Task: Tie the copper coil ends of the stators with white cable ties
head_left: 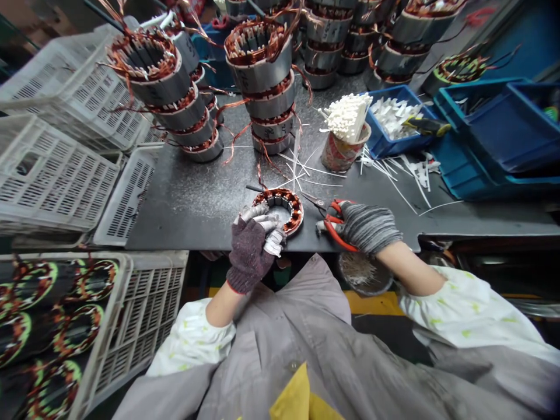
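A motor stator [296,217] with copper windings lies near the front edge of the dark workbench [196,204]. My left hand [254,245], in a dark knitted glove with white-wrapped fingertips, rests on its left and front side with the fingers curled over the rim. To the right, my right hand [367,226] in a grey striped glove is closed around red-handled scissors [336,233]. Their blades point left toward the stator, a little apart from it. Just behind the stator, thin white strips [301,169] are scattered on the bench.
Stacked stators [269,105] stand behind, with loose copper leads. A cup [343,153] of white sticks and a blue bin [396,119] of white pieces are back right, beside teal bins [468,169]. White crates [52,175] line the left; a lower crate [131,332] holds several stators.
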`<state>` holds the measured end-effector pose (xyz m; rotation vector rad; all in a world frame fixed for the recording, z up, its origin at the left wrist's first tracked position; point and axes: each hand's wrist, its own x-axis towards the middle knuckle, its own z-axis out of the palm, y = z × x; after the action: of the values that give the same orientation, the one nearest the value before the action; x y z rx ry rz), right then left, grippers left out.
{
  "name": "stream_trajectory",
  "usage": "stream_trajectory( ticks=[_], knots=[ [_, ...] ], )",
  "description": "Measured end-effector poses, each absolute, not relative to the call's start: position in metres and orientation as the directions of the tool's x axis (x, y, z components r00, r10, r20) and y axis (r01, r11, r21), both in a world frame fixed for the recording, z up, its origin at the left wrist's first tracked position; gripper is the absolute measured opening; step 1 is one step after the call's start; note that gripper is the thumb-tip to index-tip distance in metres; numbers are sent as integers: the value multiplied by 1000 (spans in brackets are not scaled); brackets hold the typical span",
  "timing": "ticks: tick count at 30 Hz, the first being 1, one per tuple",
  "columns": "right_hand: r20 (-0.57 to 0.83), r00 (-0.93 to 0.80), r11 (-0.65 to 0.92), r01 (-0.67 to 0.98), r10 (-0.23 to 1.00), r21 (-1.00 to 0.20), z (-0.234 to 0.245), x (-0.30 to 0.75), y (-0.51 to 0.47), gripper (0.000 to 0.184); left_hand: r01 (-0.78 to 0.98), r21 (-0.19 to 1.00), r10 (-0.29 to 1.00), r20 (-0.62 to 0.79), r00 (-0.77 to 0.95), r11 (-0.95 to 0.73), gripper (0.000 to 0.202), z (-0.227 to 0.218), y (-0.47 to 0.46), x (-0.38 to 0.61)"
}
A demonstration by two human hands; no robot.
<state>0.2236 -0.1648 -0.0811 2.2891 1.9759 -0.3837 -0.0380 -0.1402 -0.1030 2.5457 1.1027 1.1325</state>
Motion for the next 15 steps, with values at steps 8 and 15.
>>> stream_trajectory(
  ticks=[8, 15],
  knots=[
    [-197, 106, -127, 987, 975, -96, -68, 209, -155, 63, 560, 389, 661, 605, 443, -731, 15, -104, -140, -38],
    [-157, 58, -60, 998, 986, -8, -54, 222, -177, 67, 532, 522, 735, 577, 356, -667, 26, -103, -142, -40]
  ],
)
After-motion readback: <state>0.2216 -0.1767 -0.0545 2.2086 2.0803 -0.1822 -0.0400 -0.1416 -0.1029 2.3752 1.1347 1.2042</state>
